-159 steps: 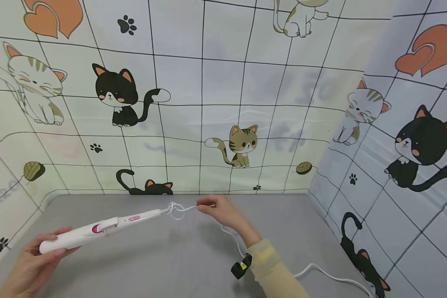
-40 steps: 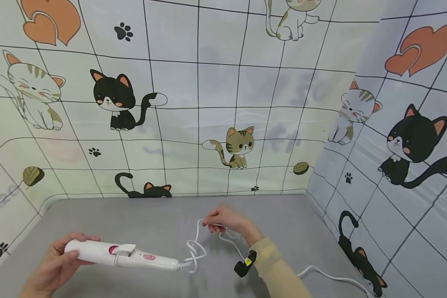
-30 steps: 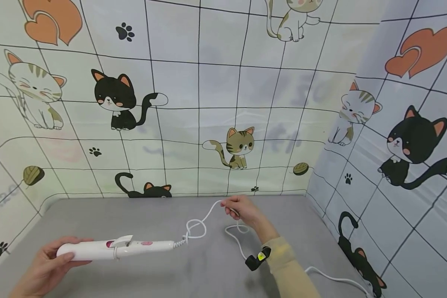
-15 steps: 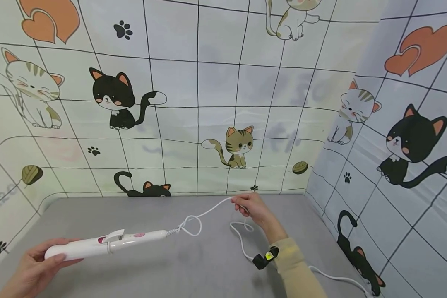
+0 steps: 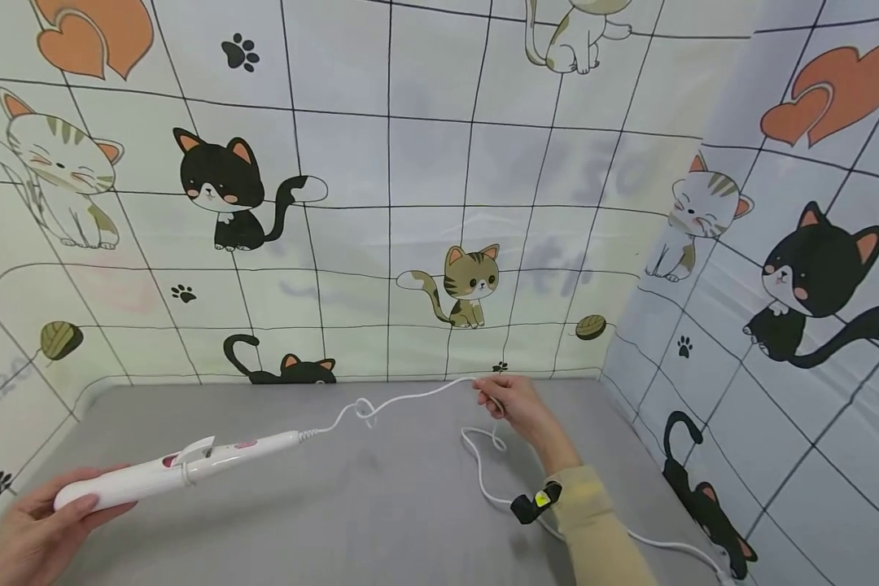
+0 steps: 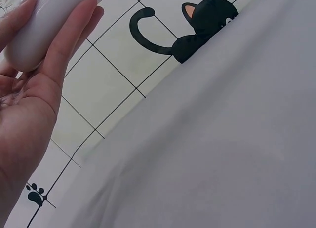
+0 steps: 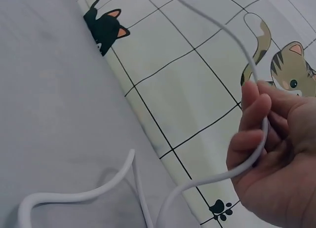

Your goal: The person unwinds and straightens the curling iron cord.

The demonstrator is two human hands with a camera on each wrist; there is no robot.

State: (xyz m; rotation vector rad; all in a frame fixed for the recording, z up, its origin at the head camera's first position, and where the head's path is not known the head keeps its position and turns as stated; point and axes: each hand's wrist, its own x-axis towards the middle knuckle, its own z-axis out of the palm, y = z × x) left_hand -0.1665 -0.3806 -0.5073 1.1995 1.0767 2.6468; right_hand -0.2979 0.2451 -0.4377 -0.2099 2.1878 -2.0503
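Observation:
A white curling iron (image 5: 190,468) with pink details and a raised lever is held above the grey surface in the head view. My left hand (image 5: 44,521) grips its thick rounded end, away from the cord; the left wrist view shows the fingers around that white end (image 6: 37,40). From the other end a white cord (image 5: 417,396) runs to the right, with a small loop partway along. My right hand (image 5: 520,404) pinches the cord between thumb and fingertips. In the right wrist view, the cord (image 7: 232,35) passes through the curled fingers and hangs down below them.
More cord (image 5: 476,460) droops below the right hand, and another stretch (image 5: 674,545) runs to the right edge of the grey surface (image 5: 366,521). A black wrist camera (image 5: 535,503) sits at the right sleeve. Cat-print cloth walls (image 5: 352,163) stand behind and beside.
The curling iron and left hand have moved left, and the cord end has tilted up. My right hand has moved right with the cord, which is straighter, its loop smaller than a second ago.

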